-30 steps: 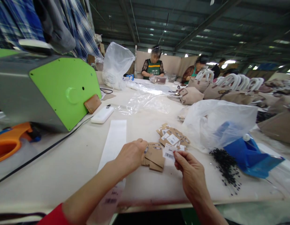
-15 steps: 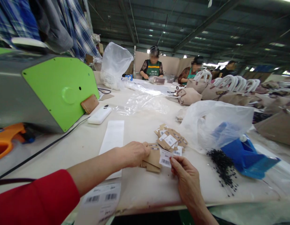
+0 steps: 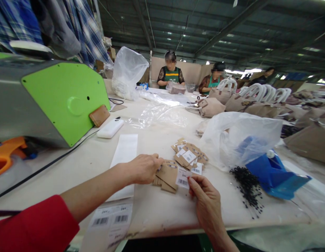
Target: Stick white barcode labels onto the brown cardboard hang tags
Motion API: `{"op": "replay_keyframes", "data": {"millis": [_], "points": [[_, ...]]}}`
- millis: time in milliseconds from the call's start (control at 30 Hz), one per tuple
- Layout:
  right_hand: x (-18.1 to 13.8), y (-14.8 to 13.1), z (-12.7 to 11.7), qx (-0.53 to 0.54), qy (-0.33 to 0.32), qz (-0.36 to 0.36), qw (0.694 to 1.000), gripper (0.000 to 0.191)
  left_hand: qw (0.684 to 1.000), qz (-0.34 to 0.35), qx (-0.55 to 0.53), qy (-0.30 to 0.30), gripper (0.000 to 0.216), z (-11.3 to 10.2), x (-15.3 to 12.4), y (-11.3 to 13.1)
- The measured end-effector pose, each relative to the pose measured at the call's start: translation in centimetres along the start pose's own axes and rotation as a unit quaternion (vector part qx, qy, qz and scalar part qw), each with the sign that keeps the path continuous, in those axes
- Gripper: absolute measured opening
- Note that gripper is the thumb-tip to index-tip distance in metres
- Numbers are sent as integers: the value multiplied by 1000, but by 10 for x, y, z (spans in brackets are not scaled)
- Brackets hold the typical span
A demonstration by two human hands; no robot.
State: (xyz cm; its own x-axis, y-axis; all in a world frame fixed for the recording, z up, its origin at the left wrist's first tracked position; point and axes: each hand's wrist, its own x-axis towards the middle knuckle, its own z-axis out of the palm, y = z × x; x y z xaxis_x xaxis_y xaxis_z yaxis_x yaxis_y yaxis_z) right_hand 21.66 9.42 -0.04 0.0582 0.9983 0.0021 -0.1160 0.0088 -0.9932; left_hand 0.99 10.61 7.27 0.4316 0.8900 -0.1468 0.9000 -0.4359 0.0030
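Near the table's front edge, the left hand (image 3: 144, 168) presses down on a fanned stack of brown card tags (image 3: 166, 175) — fingers curled over it. Just right, the right hand (image 3: 206, 203) pinches a small white barcode sticker (image 3: 182, 177) touching the top tag.

Your left hand (image 3: 144, 169) presses the brown tags (image 3: 166, 175); your right hand (image 3: 206, 201) pinches a barcode sticker (image 3: 182, 177) beside them.
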Motion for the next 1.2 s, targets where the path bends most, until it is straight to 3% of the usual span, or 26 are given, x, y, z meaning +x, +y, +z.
{"op": "replay_keyframes", "data": {"millis": [400,667,800,933,1200], "points": [[0,-1,1,5,13,6,1000,40,1000,18,23,2,21,5,7,1],[-1,4,-3,25,21,7,999,41,995,-78,1,68,16,10,11,8],[0,7,-5,36,19,8,999,40,995,-32,-47,84,18,16,4,25],[0,9,-6,43,9,7,999,38,993,-8,-70,98,36,22,1,39],[1,12,-8,48,1,16,999,37,990,36,-107,88,41,23,0,37]]}}
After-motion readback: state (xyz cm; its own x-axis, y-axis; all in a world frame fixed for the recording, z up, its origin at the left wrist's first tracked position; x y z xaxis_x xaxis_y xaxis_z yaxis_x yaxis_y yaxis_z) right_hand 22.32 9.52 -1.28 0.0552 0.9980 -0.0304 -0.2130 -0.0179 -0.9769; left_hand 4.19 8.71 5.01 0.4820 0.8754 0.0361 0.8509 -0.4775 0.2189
